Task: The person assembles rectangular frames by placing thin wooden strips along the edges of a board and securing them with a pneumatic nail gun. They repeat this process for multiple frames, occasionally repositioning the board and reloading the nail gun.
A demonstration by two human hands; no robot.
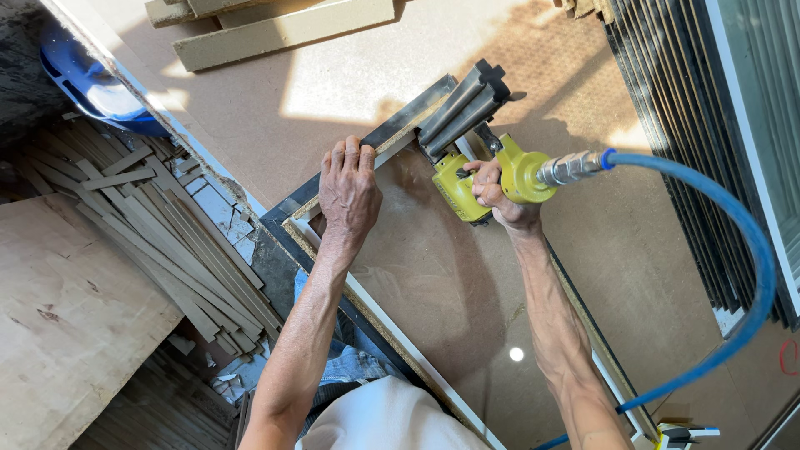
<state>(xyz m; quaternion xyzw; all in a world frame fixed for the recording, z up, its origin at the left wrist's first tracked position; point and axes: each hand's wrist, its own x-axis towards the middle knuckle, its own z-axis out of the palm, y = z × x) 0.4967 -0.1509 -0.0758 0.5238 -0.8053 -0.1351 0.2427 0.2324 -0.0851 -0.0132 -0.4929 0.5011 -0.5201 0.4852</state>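
My right hand [497,197] grips the handle of a yellow pneumatic nail gun [487,167], whose dark magazine points up and away, with its nose against a dark frame strip [400,127]. A blue air hose [733,217] runs from the gun's metal coupling and curves down to the right. My left hand [348,187] lies flat, palm down, on the corner of the frame, holding it against the brown board [433,275] inside it. A white edge strip [392,333] runs along the frame's near side.
Wooden offcuts [267,25] lie on the brown worktable at the top. A heap of thin wood strips [158,225] covers the floor at left, beside a blue plastic tub [83,83] and a plywood sheet [67,317]. Stacked dark frames [692,125] stand at right.
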